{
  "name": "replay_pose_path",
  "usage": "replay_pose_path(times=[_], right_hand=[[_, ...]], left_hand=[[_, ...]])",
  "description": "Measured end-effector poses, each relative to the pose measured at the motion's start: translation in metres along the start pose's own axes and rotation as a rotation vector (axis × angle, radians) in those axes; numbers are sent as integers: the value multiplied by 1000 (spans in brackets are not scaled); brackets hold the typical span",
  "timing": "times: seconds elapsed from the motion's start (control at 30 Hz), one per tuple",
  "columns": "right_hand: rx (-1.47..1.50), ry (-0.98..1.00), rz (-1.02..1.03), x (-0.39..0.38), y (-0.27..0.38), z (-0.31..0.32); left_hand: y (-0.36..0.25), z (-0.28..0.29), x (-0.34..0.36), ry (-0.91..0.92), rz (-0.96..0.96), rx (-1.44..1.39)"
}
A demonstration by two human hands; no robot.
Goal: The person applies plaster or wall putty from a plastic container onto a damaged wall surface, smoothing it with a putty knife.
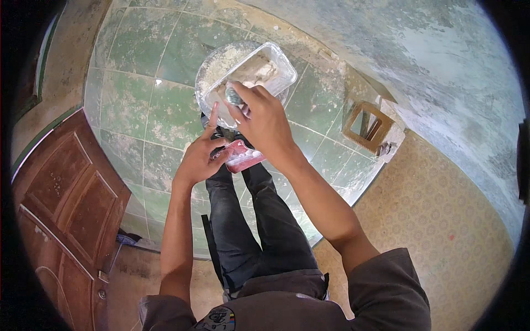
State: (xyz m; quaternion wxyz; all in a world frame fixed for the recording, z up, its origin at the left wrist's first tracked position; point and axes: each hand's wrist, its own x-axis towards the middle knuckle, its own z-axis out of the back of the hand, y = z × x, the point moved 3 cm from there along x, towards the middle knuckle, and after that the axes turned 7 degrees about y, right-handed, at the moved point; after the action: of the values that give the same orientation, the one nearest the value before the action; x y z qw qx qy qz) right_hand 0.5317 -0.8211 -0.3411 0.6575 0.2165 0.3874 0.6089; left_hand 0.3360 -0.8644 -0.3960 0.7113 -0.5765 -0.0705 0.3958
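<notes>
The right hand (264, 118) reaches forward over a clear plastic container (251, 77) and its grip is clenched on a small shiny object (234, 96), maybe a spoon; most of this object is hidden under the fingers, so I cannot tell its full shape. The container is tilted and sits above a round bowl (212, 69) with pale powder, and the bowl is partly covered by the container. If the container rests on the bowl or is lifted, I cannot tell. The left hand (200, 160) is lower and nearer to the body. Its grip is grasping a small red and white packet (242, 156), with the index finger pointing up; the near end of the packet is hidden behind the right wrist. Both hands are above the green tiled floor (138, 110). A brown wooden door (66, 204) stands at the left and is cut off at the picture edge. A small wooden frame (367, 128) lies at the right, well apart from the hands, at the floor's edge near the wall (441, 83).
</notes>
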Motion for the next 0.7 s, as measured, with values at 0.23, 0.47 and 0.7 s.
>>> replay_pose_path(times=[0.23,0.47,0.7], right_hand=[[-54,-129,-148,22,-25,37],[-124,117,46,-8,-20,-15],[-210,6,-76,14,-42,44]], left_hand=[[-6,5,3,107,68,-60],[-2,1,1,35,46,-55],[0,-1,0,-18,-18,-65]])
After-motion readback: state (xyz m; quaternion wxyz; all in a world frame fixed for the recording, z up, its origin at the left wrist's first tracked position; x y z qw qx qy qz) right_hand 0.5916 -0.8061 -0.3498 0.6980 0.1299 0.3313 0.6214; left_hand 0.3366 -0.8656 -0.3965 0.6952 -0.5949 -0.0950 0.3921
